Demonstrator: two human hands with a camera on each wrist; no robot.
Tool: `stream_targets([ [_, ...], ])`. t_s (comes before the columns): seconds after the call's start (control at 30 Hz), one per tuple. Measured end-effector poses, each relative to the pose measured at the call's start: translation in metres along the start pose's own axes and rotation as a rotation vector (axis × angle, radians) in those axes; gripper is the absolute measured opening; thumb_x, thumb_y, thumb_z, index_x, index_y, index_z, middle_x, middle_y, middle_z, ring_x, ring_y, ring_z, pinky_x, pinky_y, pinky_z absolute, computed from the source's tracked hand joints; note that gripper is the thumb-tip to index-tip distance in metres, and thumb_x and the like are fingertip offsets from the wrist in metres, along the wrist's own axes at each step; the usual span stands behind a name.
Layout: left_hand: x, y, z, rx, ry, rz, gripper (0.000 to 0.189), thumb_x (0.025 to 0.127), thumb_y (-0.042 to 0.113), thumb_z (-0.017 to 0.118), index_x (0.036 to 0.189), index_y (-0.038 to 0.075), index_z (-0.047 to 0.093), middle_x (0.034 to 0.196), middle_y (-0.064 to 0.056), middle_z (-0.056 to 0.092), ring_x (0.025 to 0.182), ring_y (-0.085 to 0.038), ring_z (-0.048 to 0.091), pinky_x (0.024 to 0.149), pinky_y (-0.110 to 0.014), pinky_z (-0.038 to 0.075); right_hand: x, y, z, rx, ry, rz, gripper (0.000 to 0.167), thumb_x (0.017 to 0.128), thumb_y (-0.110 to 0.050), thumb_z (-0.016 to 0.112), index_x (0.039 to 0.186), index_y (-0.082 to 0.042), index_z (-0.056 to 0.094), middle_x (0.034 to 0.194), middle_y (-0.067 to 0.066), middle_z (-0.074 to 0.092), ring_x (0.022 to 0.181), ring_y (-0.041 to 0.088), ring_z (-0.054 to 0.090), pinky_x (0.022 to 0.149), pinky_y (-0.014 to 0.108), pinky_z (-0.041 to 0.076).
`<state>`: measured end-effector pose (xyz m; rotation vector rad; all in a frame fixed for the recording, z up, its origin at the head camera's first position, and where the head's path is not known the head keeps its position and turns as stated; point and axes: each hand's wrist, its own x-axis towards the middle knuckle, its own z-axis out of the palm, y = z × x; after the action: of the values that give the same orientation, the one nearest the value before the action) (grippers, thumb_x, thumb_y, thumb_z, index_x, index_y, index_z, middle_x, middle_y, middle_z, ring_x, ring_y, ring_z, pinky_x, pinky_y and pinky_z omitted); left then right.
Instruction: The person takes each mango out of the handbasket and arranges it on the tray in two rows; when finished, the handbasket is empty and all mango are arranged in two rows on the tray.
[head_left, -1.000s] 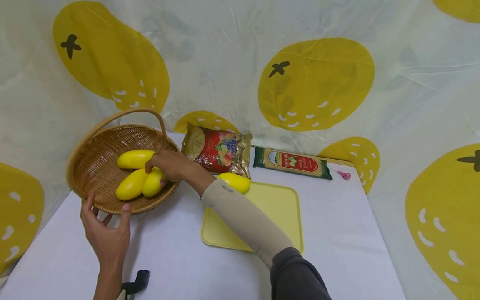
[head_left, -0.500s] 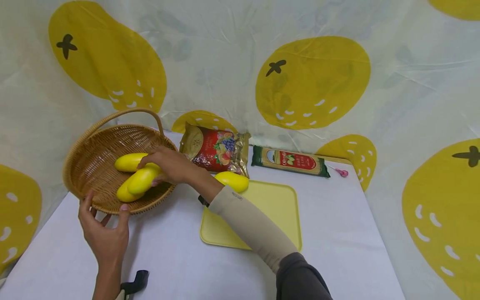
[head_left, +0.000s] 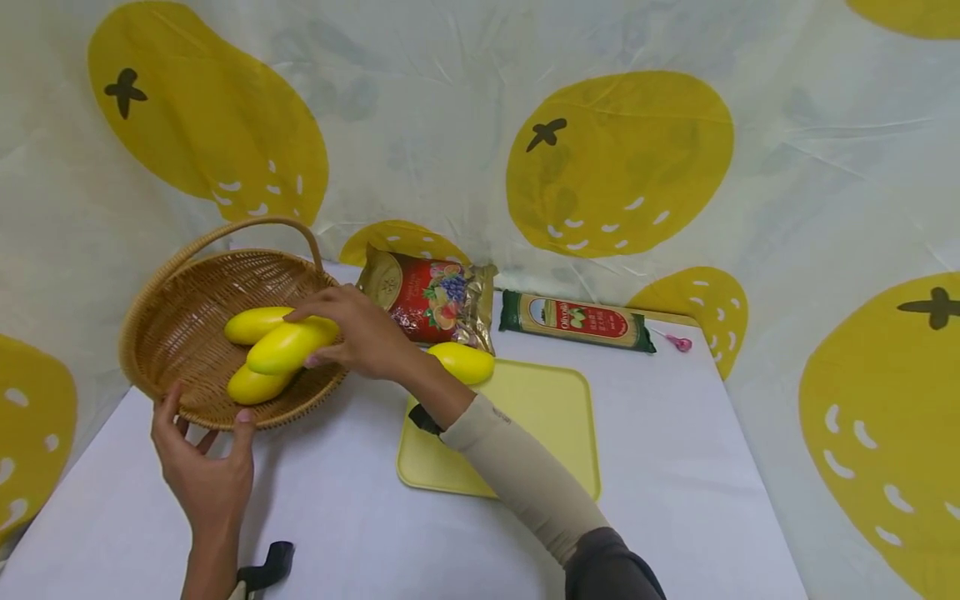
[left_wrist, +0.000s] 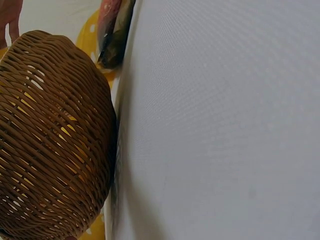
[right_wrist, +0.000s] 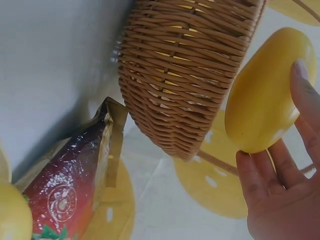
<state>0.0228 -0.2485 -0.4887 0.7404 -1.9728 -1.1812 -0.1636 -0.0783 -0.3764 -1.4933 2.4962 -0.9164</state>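
Observation:
My right hand point(head_left: 367, 333) grips a yellow mango point(head_left: 288, 347) between thumb and fingers, above the wicker basket point(head_left: 176, 325). In the right wrist view this mango point(right_wrist: 270, 90) is seen lifted past the basket's rim. Two more mangoes lie inside the basket: one at the back point(head_left: 251, 325), and a front one point(head_left: 255, 386) partly covered by the held mango. My left hand point(head_left: 206, 471) holds the basket's near rim with thumb and fingers, and the basket tilts toward me. The left wrist view shows mostly the basket's woven side point(left_wrist: 55, 135).
Another mango point(head_left: 467, 363) lies at the back left corner of a yellow tray point(head_left: 540, 417). Behind stand a red and gold candy bag point(head_left: 427, 296) and a green-ended spaghetti pack point(head_left: 577, 322). A pink lollipop point(head_left: 681, 342) lies farther right. A patterned cloth hangs behind the table.
My right hand has taken hold of the right-hand mango and raised it from the others, drawing it slightly back toward the right. The left hand keeps its hold on the rim.

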Motion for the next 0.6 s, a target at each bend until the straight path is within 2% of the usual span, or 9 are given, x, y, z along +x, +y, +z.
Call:
stream_targets([
  [0.3, -0.001, 0.002, 0.001, -0.015, -0.007, 0.012, 0.085, 0.091, 0.019, 0.078, 0.163, 0.036, 0.036, 0.172, 0.008, 0.030, 0.150, -0.031, 0.044, 0.109, -0.019, 0.048, -0.031, 0.006, -0.008, 0.086, 0.155, 0.032, 0.059, 0.086, -0.036, 0.086, 0.142, -0.026, 0.069, 0.146, -0.006, 0.065, 0.141, 0.014, 0.052, 0.118, 0.030, 0.044],
  [0.43, 0.000, 0.001, 0.000, -0.018, -0.007, 0.011, 0.085, 0.090, 0.018, 0.078, 0.162, 0.036, 0.036, 0.172, 0.008, 0.030, 0.150, -0.032, 0.044, 0.109, -0.020, 0.048, -0.046, 0.009, -0.013, 0.117, 0.207, 0.056, 0.059, 0.085, -0.032, 0.088, 0.141, -0.025, 0.070, 0.146, -0.004, 0.064, 0.140, 0.015, 0.052, 0.117, 0.031, 0.046],
  [0.6, 0.000, 0.001, 0.000, -0.008, -0.001, 0.001, 0.084, 0.091, 0.019, 0.078, 0.163, 0.036, 0.036, 0.172, 0.009, 0.029, 0.151, -0.031, 0.043, 0.113, -0.024, 0.048, -0.062, 0.011, -0.020, 0.125, 0.249, 0.060, 0.060, 0.083, -0.026, 0.089, 0.140, -0.022, 0.070, 0.146, 0.000, 0.065, 0.138, 0.020, 0.053, 0.117, 0.040, 0.047],
])
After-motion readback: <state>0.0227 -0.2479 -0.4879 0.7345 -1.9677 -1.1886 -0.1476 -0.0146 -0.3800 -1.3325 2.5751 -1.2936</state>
